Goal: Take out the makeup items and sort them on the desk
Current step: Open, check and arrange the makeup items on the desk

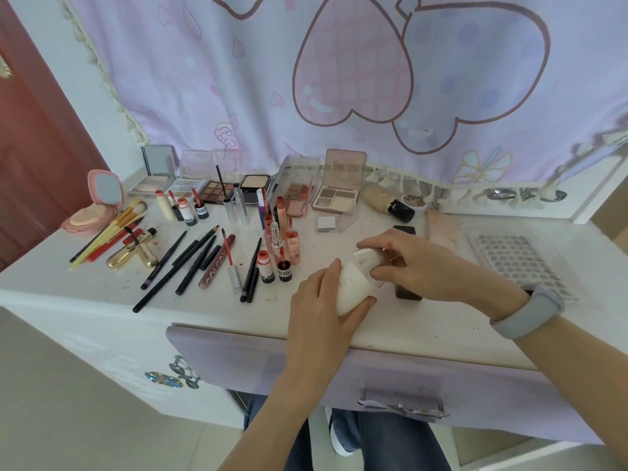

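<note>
A white egg-shaped makeup case [353, 287] lies tilted on the white desk [102, 287] near its front edge. My left hand [326, 307] wraps around its lower body. My right hand [418, 263] grips its upper cap end. Left of the hands, pencils and liners [190, 263] lie in a fan. Lip glosses and lipsticks [277, 246] stand in a cluster. Open eyeshadow palettes [336, 195] line the back of the desk. A dark rectangular item [406, 292] is partly hidden beneath my right hand.
A pink compact with mirror [95, 205] and brushes [115, 226] sit at the far left. A foundation bottle [387, 202] lies at the back. A checked transparent pouch [520, 260] lies at the right. A heart-patterned curtain [339, 79] hangs behind. A purple drawer front [258, 362] is below.
</note>
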{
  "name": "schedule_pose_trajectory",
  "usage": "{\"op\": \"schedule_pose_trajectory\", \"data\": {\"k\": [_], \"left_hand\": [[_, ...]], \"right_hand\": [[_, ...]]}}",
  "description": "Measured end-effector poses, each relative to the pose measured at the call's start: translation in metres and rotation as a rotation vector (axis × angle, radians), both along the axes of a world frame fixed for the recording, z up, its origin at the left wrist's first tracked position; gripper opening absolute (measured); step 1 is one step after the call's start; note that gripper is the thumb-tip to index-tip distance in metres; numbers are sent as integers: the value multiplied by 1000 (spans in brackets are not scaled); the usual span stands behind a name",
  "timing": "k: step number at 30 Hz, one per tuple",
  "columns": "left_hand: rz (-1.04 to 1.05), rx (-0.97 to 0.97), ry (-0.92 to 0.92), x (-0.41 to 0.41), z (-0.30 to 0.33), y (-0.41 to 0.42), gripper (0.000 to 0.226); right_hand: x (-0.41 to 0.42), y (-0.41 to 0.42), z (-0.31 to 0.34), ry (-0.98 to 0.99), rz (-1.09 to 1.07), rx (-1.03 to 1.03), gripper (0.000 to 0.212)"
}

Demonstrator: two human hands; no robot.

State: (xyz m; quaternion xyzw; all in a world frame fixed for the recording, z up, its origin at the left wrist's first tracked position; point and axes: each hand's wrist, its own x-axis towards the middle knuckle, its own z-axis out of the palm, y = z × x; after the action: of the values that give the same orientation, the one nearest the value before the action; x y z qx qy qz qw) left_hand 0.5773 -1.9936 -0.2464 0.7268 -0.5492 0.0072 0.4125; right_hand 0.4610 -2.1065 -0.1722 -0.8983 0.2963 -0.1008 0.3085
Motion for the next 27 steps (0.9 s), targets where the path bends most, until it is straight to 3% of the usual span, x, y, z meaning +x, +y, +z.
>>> {"op": "schedule_pose_trajectory", "data": {"k": [4,8,12,16,24,27], "left_hand": [[24,31,-55,0,1,0,62],[60,73,-63,-1,2,-3,67],[113,166,-98,-6,5,-9,71],[136,216,-158,-4,6,-14,67],[235,390,-280,-3,10,-25,73],[226,275,-361,-3,13,-13,61]], "right_hand": [[-8,-10,4,-72,21,-19,40],[-15,-25,5,-269,-160,-33,36],[-11,-26,-7,-339,-233,16,35],[-7,-26,-15,-186,-291,-115,27],[3,-21,-28,73,-233,-391,35],[3,-20,-31,126,-193,-499,35]]}}
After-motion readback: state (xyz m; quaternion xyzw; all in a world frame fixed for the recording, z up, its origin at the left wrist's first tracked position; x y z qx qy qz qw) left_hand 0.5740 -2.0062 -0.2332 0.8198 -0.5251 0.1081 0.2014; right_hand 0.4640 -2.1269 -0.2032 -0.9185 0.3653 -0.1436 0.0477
